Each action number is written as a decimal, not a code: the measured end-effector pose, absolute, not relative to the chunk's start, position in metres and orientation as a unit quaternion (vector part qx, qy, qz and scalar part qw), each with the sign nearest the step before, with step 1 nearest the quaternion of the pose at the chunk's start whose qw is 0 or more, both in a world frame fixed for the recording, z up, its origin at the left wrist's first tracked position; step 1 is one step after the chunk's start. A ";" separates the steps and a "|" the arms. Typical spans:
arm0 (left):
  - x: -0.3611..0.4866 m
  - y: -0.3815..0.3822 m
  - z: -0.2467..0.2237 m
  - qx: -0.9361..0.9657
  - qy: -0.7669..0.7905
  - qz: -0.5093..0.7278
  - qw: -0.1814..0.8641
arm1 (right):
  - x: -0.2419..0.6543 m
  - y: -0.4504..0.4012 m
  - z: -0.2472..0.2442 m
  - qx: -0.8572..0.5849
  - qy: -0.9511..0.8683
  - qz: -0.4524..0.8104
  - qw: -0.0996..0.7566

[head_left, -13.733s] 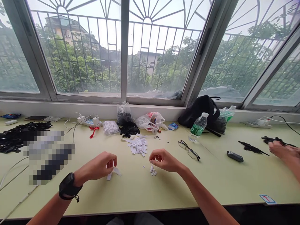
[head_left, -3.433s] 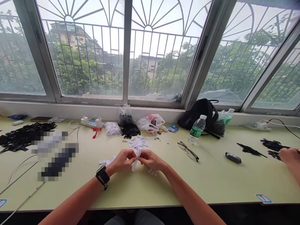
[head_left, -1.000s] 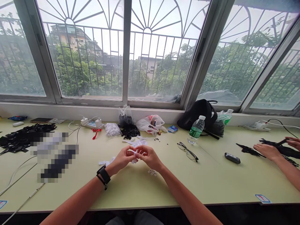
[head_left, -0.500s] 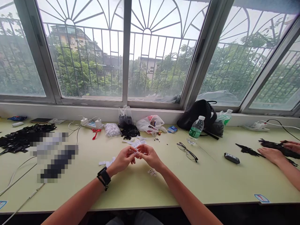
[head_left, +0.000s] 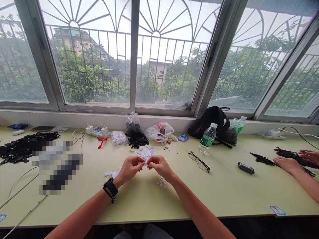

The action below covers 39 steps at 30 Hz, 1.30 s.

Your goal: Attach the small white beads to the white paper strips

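Above the middle of the table, my left hand (head_left: 132, 168) and my right hand (head_left: 159, 166) face each other, fingertips pinched close together. A small white strip (head_left: 146, 163) spans the narrow gap between them, mostly hidden by the fingers. Just beyond lies a loose pile of white strips (head_left: 147, 152), and a few more white strips (head_left: 113, 173) lie left of my left hand. Small round white buttons (head_left: 161, 182) sit in a cluster on the table below my right hand.
Behind the hands stand a bag of white pieces (head_left: 120, 137), black strips (head_left: 138, 140) and a plastic bag (head_left: 160, 132). Glasses (head_left: 199, 162), a water bottle (head_left: 208, 139) and a dark remote-like object (head_left: 246, 168) lie to the right. Another person's hands (head_left: 289, 163) handle black strips at far right.
My fingertips have drawn slightly apart, with my left hand shifting a little left. The fingers, overlapping before, now pinch from opposite sides.
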<state>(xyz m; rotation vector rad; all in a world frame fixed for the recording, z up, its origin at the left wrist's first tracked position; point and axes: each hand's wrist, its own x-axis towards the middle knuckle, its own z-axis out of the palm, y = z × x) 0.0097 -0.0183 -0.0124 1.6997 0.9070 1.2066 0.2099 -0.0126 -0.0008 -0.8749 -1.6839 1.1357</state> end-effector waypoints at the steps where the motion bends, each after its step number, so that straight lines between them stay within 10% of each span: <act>1: 0.009 -0.018 -0.011 0.679 0.372 0.488 0.402 | 0.210 -0.011 -0.002 -0.364 -0.680 0.445 0.456; 16: -0.002 -0.030 0.005 0.813 0.379 0.408 0.170 | 0.235 0.003 -0.007 -0.424 -0.785 0.151 0.425; 39: -0.127 -0.070 -0.023 0.852 0.464 0.217 0.104 | 0.291 -0.043 -0.014 -0.401 -0.856 0.169 0.279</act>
